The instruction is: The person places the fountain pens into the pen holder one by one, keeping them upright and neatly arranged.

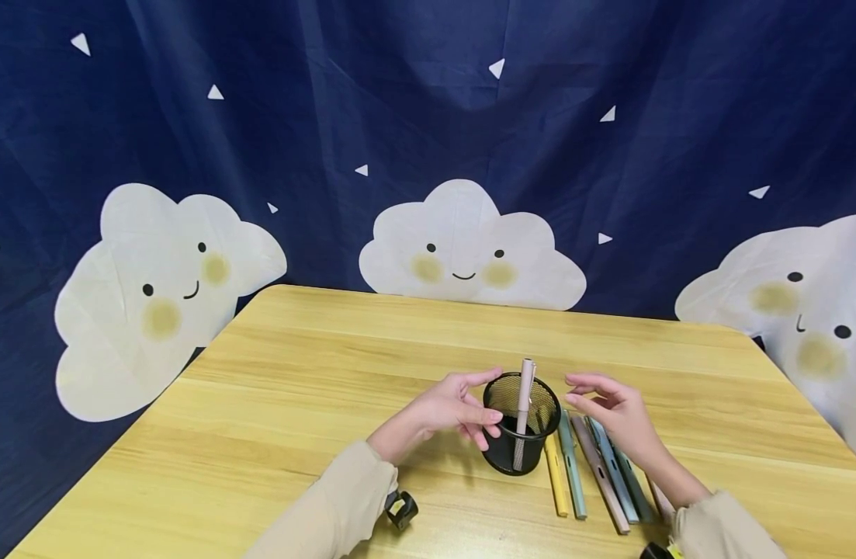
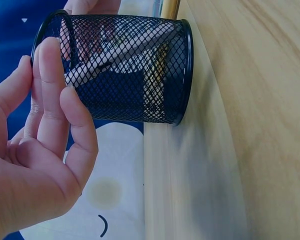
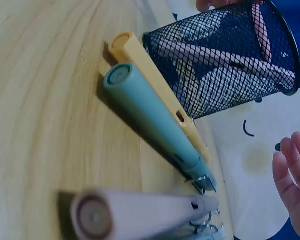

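Head view: L hand (image 1: 450, 409) at side of cup (image 1: 520, 427), fingers relaxed, not gripping. R hand (image 1: 612, 415) hovers just right of rim, fingers loose, holding nothing.

L wrist view alone shows fingertips (image 2: 49, 55) near the rim; contact unclear. R wrist view alone shows pen ends close up.

Cup: black mesh, upright, near front of table (image 1: 295, 373), w/ one pink pen (image 1: 524, 411) leaning inside. Yellow pen (image 1: 556, 485), green pen (image 1: 571, 466) & others lie just right of it.

Table wood; navy cloud backdrop (image 1: 462, 248) behind.
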### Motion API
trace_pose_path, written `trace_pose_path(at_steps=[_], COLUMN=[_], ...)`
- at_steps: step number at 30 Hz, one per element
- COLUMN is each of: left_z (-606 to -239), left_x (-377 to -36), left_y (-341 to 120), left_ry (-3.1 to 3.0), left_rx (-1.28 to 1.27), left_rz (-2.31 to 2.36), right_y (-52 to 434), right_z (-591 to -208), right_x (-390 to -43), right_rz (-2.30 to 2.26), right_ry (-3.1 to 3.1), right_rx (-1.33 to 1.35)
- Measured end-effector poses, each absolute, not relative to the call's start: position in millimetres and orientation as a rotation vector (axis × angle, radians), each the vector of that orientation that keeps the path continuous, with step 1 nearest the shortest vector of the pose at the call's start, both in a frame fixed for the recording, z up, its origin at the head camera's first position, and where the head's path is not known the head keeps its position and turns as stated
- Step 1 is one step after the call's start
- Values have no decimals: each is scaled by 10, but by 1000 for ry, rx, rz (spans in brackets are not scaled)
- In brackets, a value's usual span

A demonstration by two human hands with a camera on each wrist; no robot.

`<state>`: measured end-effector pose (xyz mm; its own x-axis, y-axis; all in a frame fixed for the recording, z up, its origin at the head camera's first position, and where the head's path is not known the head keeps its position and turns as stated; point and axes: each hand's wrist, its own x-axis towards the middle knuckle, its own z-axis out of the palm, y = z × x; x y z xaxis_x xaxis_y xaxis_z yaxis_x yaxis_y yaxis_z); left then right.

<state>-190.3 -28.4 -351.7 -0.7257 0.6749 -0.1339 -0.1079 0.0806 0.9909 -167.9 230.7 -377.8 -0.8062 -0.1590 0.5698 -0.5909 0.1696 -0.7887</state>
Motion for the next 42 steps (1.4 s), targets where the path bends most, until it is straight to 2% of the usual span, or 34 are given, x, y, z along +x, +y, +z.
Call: trace_pose_path(at_steps=[42], left_z=[-3532], left_x=[-1918], left_y=[-283], left_ry=[1772], left_rx=[589], left_rz=[1692], right_y=[2838], right_z=[-3870], right_x=[-1506], right_rz=[1483], right_ry=[-2325], right_rx=[614])
